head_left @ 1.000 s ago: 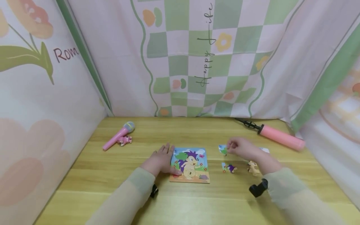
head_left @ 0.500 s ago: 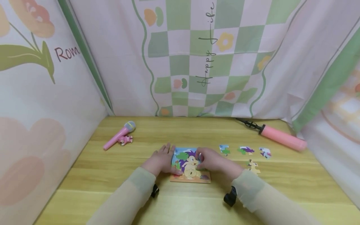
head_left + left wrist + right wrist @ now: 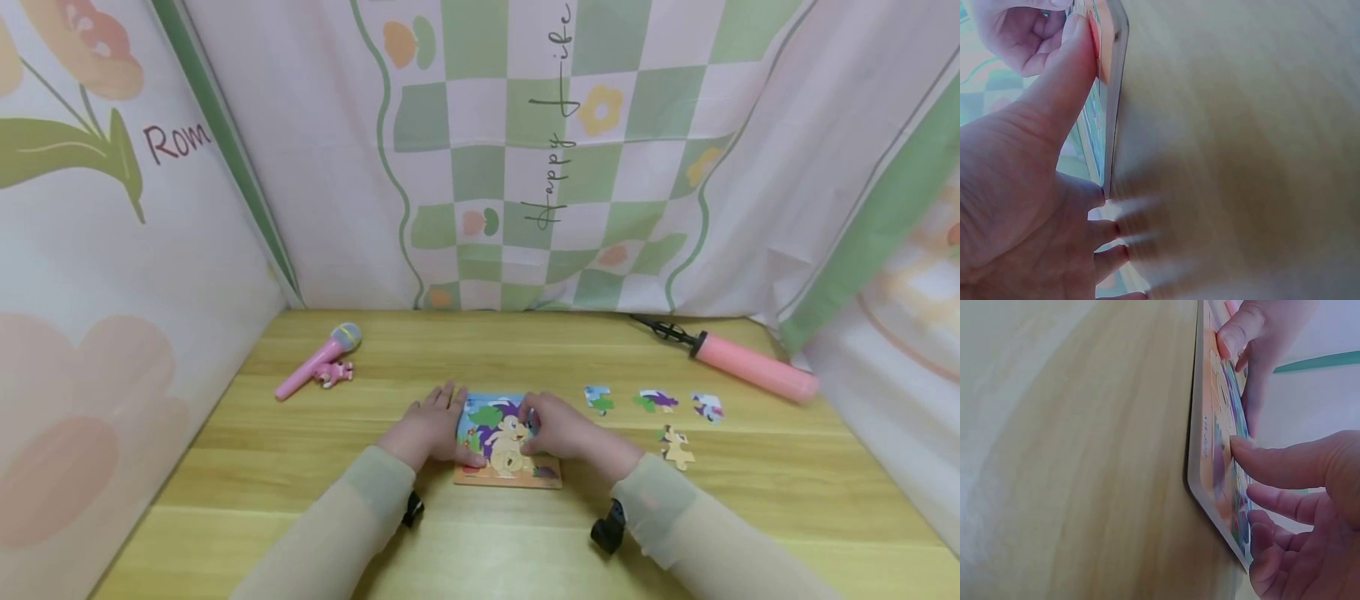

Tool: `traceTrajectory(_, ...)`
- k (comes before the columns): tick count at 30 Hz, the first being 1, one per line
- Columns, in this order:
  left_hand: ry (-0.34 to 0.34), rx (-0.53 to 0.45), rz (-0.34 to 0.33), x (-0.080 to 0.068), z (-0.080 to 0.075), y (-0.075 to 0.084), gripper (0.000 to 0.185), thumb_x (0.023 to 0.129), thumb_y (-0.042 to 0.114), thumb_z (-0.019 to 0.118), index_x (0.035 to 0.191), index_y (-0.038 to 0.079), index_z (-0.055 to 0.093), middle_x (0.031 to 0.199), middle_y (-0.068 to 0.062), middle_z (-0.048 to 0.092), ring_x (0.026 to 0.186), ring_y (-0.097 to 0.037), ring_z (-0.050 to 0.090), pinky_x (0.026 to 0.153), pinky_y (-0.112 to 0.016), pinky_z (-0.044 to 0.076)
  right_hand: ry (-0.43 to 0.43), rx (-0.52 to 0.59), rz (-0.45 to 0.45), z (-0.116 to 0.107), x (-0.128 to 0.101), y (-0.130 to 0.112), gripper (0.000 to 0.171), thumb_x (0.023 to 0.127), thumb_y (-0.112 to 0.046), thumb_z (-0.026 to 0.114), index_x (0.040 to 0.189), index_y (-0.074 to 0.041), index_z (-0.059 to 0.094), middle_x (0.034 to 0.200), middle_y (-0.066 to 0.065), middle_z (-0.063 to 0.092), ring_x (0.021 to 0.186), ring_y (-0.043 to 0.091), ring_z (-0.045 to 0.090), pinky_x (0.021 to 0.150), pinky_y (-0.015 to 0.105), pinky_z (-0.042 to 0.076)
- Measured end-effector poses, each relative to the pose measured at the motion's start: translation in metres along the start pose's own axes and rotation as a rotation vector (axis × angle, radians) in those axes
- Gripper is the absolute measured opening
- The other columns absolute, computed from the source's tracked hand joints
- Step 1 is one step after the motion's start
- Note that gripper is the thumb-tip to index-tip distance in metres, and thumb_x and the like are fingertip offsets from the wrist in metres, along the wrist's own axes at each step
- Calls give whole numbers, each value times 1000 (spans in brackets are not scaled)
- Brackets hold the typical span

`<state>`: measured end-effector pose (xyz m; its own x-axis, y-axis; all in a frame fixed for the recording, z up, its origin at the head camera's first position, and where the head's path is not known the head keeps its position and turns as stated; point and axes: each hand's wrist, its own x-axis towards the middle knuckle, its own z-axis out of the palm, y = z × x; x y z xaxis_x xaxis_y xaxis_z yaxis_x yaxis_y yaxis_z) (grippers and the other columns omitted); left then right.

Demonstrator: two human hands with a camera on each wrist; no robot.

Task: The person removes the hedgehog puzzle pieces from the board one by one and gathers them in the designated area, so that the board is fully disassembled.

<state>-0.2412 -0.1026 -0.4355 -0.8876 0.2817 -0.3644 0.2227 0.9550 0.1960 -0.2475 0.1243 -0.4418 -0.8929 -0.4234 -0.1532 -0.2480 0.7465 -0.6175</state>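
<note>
Hands on the hedgehog puzzle board

Head view: puzzle board (image 3: pixel 507 442) lies flat near the middle of the wooden worktop (image 3: pixel 480 542). The left hand (image 3: pixel 432 429) rests flat at the board's left edge, fingers straight, thumb on the lower left corner. The right hand (image 3: pixel 558 429) sits on the board's right part, its fingers bent down onto the picture; whether a piece lies under them cannot be told. Four loose puzzle pieces lie to the right: one just beside the board (image 3: pixel 598 398), two further out (image 3: pixel 658 401) (image 3: pixel 707 407), and a tan one (image 3: pixel 677 447) nearer the person. A pink toy microphone (image 3: pixel 318 360) lies far left, a pink hand pump (image 3: pixel 738 365) far right.

Left wrist view: the left hand (image 3: pixel 1016 206) is spread, thumb pressed along the puzzle board (image 3: pixel 1109 94) edge, fingers straight on the worktop, blurred.

Right wrist view: the right hand (image 3: pixel 1297 506) touches the puzzle board (image 3: pixel 1219 450) face with loosely bent fingers (image 3: pixel 1254 453); nothing gripped is visible.
</note>
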Motion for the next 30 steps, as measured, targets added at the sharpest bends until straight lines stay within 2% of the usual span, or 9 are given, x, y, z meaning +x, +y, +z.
traceTrajectory(6, -6, -1, -2, 1, 1, 0, 123, 71, 77, 67, 160, 14, 11, 164, -13, 6, 149, -32, 8, 117, -53, 16, 6, -31, -7, 0, 2, 2, 36, 72, -11, 88, 95, -13, 60, 94, 5, 54, 86, 21, 52, 77, 40, 48)
traceTrajectory(14, -2, -2, 1, 1, 3, 0, 123, 71, 77, 67, 160, 14, 11, 164, -12, 7, 149, -32, 8, 117, -53, 15, 4, 22, 2, -3, 2, 4, 33, 73, -5, 85, 93, -11, 61, 91, 4, 55, 84, 20, 53, 76, 38, 49)
traceTrajectory(21, 7, -2, 14, -1, 1, 1, 123, 71, 75, 69, 160, 12, 13, 164, -14, 9, 149, -32, 10, 117, -54, 17, 18, 19, 10, -6, 2, 5, 32, 70, -7, 87, 85, -11, 58, 87, 3, 55, 81, 19, 51, 74, 36, 48)
traceTrajectory(30, 8, 7, 16, -2, 0, 1, 123, 71, 75, 69, 160, 12, 12, 164, -14, 7, 149, -32, 9, 117, -54, 17, -60, 131, 21, -13, 3, 12, 18, 82, -4, 77, 85, -12, 61, 86, 1, 61, 79, 20, 55, 70, 36, 48)
